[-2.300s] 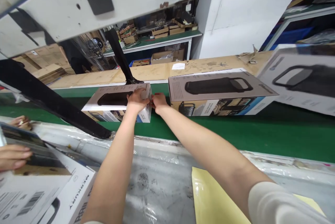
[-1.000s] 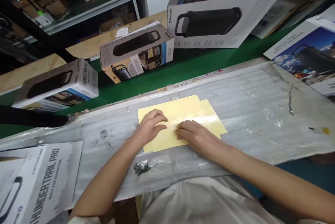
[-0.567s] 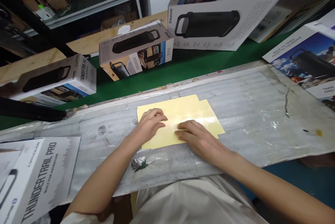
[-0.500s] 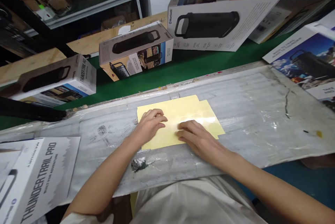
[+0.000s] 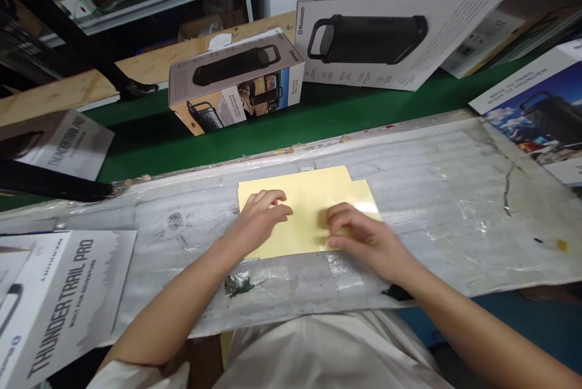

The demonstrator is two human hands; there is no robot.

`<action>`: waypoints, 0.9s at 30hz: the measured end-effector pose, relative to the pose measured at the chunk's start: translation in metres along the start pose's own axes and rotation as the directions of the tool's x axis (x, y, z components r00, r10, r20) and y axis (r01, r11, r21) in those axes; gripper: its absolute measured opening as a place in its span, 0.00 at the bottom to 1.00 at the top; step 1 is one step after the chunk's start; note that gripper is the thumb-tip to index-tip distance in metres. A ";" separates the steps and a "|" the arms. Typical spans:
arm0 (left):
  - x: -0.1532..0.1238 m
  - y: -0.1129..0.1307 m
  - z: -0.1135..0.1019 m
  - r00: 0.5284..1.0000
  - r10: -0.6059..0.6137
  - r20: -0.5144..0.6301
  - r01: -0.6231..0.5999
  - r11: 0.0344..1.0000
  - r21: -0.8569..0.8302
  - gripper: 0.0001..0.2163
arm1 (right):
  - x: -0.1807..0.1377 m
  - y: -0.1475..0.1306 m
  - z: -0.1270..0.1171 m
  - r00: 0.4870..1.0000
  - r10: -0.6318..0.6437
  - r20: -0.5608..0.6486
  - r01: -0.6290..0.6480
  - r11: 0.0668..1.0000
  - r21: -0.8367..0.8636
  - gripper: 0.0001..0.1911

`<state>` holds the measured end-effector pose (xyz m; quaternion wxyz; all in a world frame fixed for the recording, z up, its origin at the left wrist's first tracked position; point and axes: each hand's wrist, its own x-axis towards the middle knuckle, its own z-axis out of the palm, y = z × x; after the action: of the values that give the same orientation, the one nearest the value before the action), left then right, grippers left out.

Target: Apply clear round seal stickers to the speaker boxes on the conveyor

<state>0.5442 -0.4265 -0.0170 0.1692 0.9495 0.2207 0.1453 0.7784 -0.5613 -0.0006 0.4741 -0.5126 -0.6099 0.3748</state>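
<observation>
A pale yellow sheet [image 5: 309,195] with stepped corners, like a sticker backing sheet, lies flat on the plastic-covered work surface. My left hand [image 5: 261,219] rests on its left part, fingers loosely bent and thumb apart, gripping nothing. Over the right part, my right hand [image 5: 359,231] has its fingers curled toward the thumb in a pinch and casts a shadow on the sheet. Whatever may be between those fingertips is too small or clear to make out. The sheet's lower right portion is hidden by my right hand.
Printed speaker boxes stand around: one box [image 5: 236,83] behind the sheet, a larger box [image 5: 364,43] at back right, others at far left [image 5: 77,146], front left [image 5: 77,298] and right [image 5: 541,116]. A black post [image 5: 54,180] crosses at left. The plastic cover [image 5: 431,195] is wrinkled and torn in places.
My right hand has moved to the right across the sheet, and its fingers have curled inward. My left hand stays on the sheet. The far-left box has shifted left, away along the green surface.
</observation>
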 end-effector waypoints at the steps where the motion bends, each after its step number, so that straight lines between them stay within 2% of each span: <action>1: -0.001 0.001 0.001 1.000 0.011 -0.011 -0.011 1.000 0.023 0.10 | 0.005 -0.003 -0.005 0.999 0.018 -0.044 -0.014 0.997 0.074 0.03; 3: -0.004 0.003 0.001 0.999 0.038 -0.021 -0.037 0.997 0.063 0.13 | 0.020 -0.006 -0.013 0.998 -0.011 -0.056 0.017 0.994 0.111 0.11; 5: -0.008 0.004 0.000 0.998 0.062 -0.028 -0.059 0.994 0.092 0.12 | 0.039 -0.003 -0.015 0.992 -0.112 0.050 0.112 0.994 -0.003 0.24; 7: -0.013 0.005 -0.001 0.996 0.067 -0.053 -0.060 0.992 0.112 0.08 | 0.060 0.006 -0.013 0.957 -0.205 0.206 0.242 0.954 -0.177 0.31; 9: -0.017 0.005 -0.001 0.992 0.052 -0.117 -0.039 0.993 0.114 0.07 | 0.077 0.018 -0.010 0.904 -0.245 0.350 0.359 0.879 -0.314 0.34; 12: -0.023 0.002 0.002 0.977 0.041 -0.211 -0.024 0.996 0.082 0.07 | 0.095 0.033 -0.006 0.823 -0.253 0.508 0.489 0.770 -0.410 0.38; 15: -0.024 0.000 0.004 0.971 0.049 -0.234 -0.034 0.997 0.067 0.07 | 0.102 0.036 -0.004 0.758 -0.282 0.588 0.584 0.694 -0.421 0.43; 18: -0.025 0.002 0.004 0.966 0.055 -0.253 -0.037 0.997 0.075 0.07 | 0.105 0.032 -0.003 0.715 -0.308 0.627 0.632 0.669 -0.392 0.44; 20: -0.025 0.003 0.004 0.961 0.052 -0.272 -0.033 0.997 0.075 0.07 | 0.106 0.031 -0.003 0.713 -0.286 0.640 0.626 0.671 -0.397 0.43; 27: -0.025 0.005 0.007 0.949 0.041 -0.313 -0.016 0.997 0.081 0.05 | 0.104 0.038 -0.001 0.769 -0.217 0.601 0.524 0.752 -0.400 0.42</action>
<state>0.5270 -0.4440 -0.0263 0.0927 0.9231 0.2367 0.2885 0.7868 -0.4515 -0.0162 0.1919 -0.3676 -0.8873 0.2018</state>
